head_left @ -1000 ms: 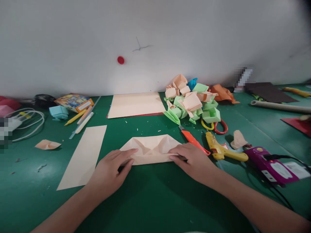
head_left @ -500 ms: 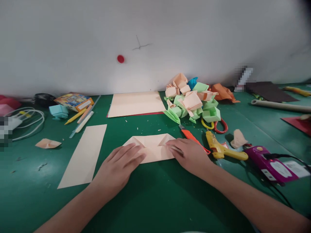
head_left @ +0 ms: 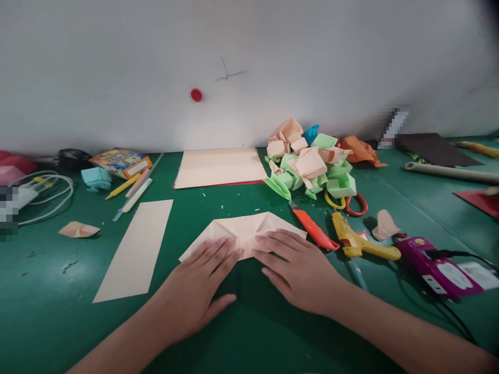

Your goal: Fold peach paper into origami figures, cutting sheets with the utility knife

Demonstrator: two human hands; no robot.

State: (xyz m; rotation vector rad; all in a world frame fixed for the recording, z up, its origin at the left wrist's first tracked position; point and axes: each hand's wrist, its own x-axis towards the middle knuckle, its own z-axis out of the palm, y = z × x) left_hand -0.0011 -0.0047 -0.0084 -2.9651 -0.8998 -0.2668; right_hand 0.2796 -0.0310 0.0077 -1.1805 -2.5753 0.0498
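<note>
- The folded peach paper [head_left: 241, 224] lies on the green table [head_left: 249, 337], under the fingers of the left hand [head_left: 202, 275] and the right hand [head_left: 300, 267]. It could slide crooked if one hand pushes harder than the other.
- The slanted folds at its far side, just past the fingers, could get squashed in the wrong place if the hands press before the edges line up.
- The paper looks thin, so it might rip if the fingers rub or pull too hard.
- The orange cutter [head_left: 315, 229] lies just past the right hand. If that hand swings out, it could bump it.
- The yellow glue gun [head_left: 353, 241] sits farther to the right of that hand. Whether it is hot, nobody can tell from here.
- The left hand is open, with its fingers laid on the left part of the paper and its thumb stuck out to the side, off the paper. It pinches nothing.
- The right hand is open too, with its fingers a bit spread on the right part and its thumb off the paper.
- The two hands are near each other but not touching.
</note>
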